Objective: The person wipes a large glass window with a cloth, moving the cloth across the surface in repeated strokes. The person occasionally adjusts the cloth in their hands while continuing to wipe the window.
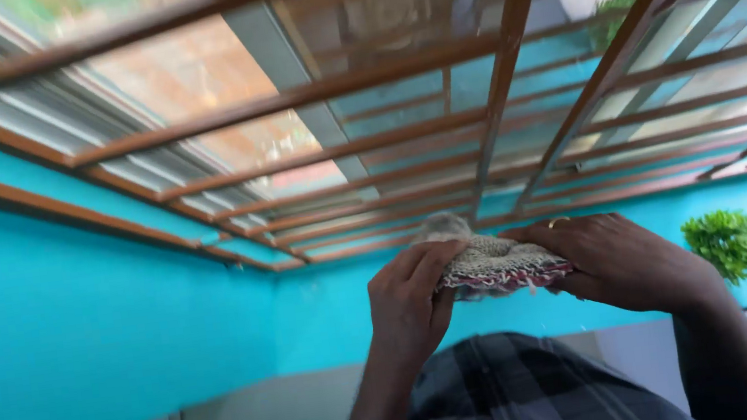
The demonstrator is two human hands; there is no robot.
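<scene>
Both hands pinched 1 folded cloth taut: left hand at 9 o'clock, right hand at 3, fingers closed on its edges, raised toward grille at 12.

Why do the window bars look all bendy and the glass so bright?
In the head view, the wide lens bends the brown window bars; daylight glares through the panes; both hands and the woven cloth look slightly soft; the turquoise wall is evenly lit.
</scene>
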